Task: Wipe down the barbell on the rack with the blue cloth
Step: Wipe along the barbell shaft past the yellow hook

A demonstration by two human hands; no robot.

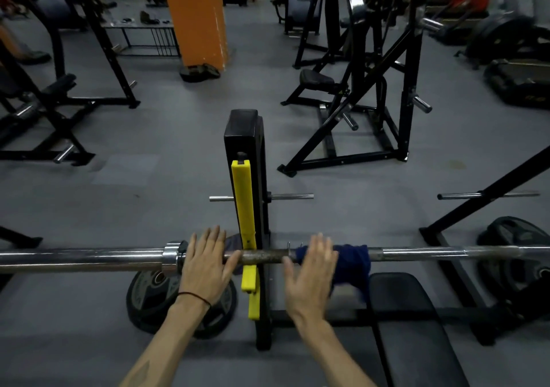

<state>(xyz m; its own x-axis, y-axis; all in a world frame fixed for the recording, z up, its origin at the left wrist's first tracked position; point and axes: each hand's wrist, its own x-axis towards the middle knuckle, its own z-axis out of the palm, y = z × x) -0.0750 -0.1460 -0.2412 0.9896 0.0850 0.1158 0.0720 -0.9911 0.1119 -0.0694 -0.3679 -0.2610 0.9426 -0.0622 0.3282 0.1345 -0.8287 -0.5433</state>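
Steel barbell (pixel 268 256) lying left-right, blue cloth (pixel 354 263) draped

Dark blue cloth (pixel 352 263) under the right grip (pixel 309 270), dull brown-grey bar (pixel 265 257) between both grips, shiny silver sleeve (pixel 83 258), yellow strip (pixel 244 205) on black post (pixel 242 131), grey floor (pixel 154 136), orange pillar (pixel 198 15)

Orange pillar (pixel 196 17) — weight plate (pixel 148 300) (floor), bench (pixel 413 327).
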